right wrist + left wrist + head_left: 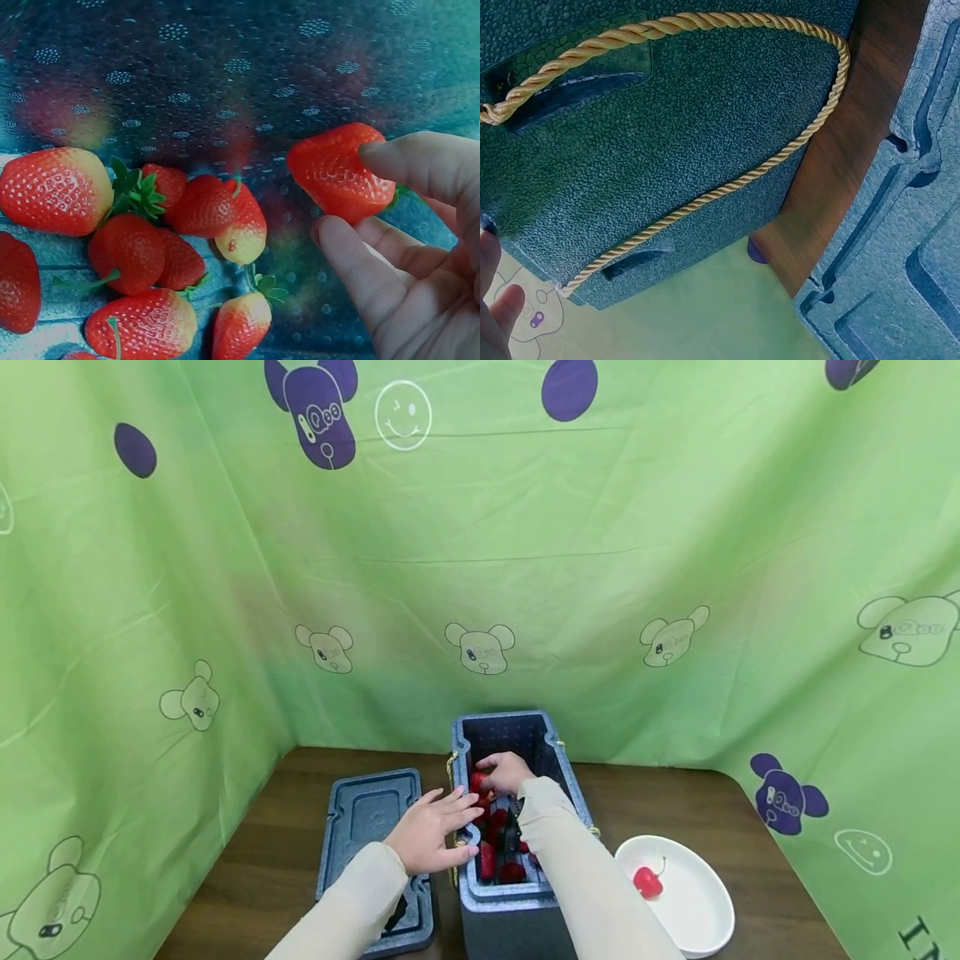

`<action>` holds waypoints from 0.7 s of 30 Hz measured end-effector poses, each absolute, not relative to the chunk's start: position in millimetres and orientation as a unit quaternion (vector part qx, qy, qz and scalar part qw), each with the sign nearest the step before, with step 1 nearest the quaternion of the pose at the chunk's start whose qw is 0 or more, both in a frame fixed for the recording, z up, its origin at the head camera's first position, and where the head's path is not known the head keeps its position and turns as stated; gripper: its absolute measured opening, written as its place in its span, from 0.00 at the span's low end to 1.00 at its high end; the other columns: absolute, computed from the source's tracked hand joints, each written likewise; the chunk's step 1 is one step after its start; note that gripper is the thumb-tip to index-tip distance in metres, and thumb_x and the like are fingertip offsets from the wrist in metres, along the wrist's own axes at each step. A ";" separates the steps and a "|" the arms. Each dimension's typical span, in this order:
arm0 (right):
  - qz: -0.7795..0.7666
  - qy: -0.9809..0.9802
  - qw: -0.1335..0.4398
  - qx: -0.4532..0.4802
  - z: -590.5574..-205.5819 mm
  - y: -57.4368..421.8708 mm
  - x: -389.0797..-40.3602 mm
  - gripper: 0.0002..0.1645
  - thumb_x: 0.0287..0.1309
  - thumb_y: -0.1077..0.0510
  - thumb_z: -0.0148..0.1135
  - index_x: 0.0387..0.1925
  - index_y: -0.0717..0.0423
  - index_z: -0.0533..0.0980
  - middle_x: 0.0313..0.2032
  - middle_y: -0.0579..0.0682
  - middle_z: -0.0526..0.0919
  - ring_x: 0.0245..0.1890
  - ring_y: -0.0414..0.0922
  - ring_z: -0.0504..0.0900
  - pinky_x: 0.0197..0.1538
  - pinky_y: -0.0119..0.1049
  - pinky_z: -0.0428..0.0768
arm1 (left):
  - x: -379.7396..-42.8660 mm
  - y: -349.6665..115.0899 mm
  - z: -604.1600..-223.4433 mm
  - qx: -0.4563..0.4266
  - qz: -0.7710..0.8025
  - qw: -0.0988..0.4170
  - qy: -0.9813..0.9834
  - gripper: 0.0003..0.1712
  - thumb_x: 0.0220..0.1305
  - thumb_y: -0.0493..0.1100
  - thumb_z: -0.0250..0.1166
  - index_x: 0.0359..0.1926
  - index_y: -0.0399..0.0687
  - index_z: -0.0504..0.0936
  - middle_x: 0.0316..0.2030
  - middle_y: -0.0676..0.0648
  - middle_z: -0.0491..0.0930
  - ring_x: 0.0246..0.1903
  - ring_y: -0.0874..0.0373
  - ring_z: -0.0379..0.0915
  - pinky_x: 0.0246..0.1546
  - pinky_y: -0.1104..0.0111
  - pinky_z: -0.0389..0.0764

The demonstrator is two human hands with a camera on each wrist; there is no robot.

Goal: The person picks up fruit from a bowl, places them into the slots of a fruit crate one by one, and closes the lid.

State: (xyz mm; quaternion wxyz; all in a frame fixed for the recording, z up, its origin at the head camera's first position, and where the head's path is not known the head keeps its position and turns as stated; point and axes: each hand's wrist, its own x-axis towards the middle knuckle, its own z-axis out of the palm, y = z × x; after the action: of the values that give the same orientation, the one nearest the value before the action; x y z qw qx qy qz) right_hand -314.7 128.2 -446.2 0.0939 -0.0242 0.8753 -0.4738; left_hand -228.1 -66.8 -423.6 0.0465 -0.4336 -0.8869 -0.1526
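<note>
Inside a deep blue foam box point(517, 928), my right hand point(507, 772) pinches a red strawberry point(337, 169) between thumb and fingers, near the left wall. On the box floor, in the right wrist view, lie several more strawberries point(52, 191), some with pale yellow ends, and a round cherry point(124, 251) with a green stem. My left hand point(429, 835) is at the box's left rim, its fingers spread and fairly straight with the tips at the edge. In the left wrist view, a twisted gold rope point(727, 184) runs along the box's outer side.
Left of the box, the blue lid point(371, 814) lies flat on the brown wooden table point(255, 868), partly under my left arm. To the right stands a white oval plate point(701, 914) with one red cherry point(647, 882). A green printed cloth point(570, 568) hangs behind and at the sides.
</note>
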 end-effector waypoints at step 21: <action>-0.468 0.878 0.093 -0.048 -353.4 221.0 -291.7 0.30 0.50 0.70 0.61 0.58 0.72 0.70 0.34 0.57 0.82 0.29 0.45 0.81 0.32 0.41 0.83 | -226.3 -65.5 -419.5 -0.436 -0.148 0.046 -0.886 0.31 0.64 0.58 0.54 0.62 0.45 0.76 0.63 0.46 0.70 0.66 0.50 0.61 0.63 0.47 0.61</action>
State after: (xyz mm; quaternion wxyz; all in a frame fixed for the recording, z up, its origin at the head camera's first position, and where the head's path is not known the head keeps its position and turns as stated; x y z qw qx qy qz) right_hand -291.7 221.0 -353.4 0.0927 -0.0476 0.8776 -0.4679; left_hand -226.3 -65.5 -419.5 0.0463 -0.4362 -0.8864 -0.1477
